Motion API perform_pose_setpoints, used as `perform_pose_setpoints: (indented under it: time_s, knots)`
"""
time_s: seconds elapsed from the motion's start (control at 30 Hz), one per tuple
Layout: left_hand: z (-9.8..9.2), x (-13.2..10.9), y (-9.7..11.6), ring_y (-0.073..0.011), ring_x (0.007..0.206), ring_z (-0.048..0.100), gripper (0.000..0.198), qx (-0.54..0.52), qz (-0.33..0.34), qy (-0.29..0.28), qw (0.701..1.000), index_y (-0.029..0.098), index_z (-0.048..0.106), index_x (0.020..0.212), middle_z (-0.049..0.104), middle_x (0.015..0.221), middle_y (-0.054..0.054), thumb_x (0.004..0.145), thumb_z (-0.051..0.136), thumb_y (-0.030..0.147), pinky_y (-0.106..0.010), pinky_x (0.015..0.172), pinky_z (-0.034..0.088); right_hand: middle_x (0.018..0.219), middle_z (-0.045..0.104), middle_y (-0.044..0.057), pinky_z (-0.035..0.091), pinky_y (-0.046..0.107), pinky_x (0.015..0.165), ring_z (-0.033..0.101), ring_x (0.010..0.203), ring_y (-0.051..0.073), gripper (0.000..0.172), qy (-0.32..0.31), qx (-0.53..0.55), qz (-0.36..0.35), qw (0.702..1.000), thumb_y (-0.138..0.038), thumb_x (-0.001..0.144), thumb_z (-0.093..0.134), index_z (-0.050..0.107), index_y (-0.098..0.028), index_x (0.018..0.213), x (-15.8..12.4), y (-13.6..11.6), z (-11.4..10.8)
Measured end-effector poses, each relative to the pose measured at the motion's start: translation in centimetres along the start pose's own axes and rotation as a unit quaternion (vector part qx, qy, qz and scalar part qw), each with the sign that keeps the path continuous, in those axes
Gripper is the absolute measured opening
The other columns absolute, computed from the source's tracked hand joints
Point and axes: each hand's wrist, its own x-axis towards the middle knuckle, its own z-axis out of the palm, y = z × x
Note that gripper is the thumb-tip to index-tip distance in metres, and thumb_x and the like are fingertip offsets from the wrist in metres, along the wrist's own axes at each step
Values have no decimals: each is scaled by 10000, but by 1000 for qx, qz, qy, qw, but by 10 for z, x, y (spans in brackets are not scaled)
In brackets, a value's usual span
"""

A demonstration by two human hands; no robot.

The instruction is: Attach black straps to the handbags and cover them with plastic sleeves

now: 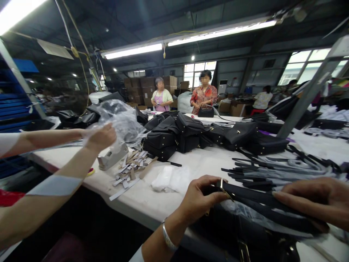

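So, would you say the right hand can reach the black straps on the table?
Probably yes: the black straps lie just beyond the right hand, apparently unobstructed, though it may have to release the buckled strap first.

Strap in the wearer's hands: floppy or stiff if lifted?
Probably bendy: the strap looks thin and flat. It runs fairly straight between left hand and right hand, though their grip may hide any sag. The buckle looks metallic, so that end may hang heavier.
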Motion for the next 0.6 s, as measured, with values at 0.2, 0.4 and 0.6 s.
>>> perform_pose_setpoints:
  time_s: [0.2,0.4,0.6]
  knots:
    - [6,0,2,-238,995,651,370,53,49,26,997,166,753,1041,700,1048,-79,717,889,281,-316,910,501,896,765,38,511,455,742,697,827,298,310,13,-194,-171,966,-570,878,584,772,-329,929,23,-33,8]
    - [6,-6,-1,-212,1008,645,433,-64,49,50,995,211,656,1185,689,1080,-57,799,831,301,-307,915,496,1090,756,19,291,592,1126,673,1081,299,342,114,-229,-351,901,-234,759,798,674,-285,1074,24,-55,50]
    - [-16,-12,0,-199,1016,618,198,-46,50,169,983,151,735,918,681,1011,-58,868,760,341,-282,940,465,1018,762,-3,309,598,1124,711,958,238,221,71,-182,-325,925,-251,827,713,684,-288,1042,34,-54,48]
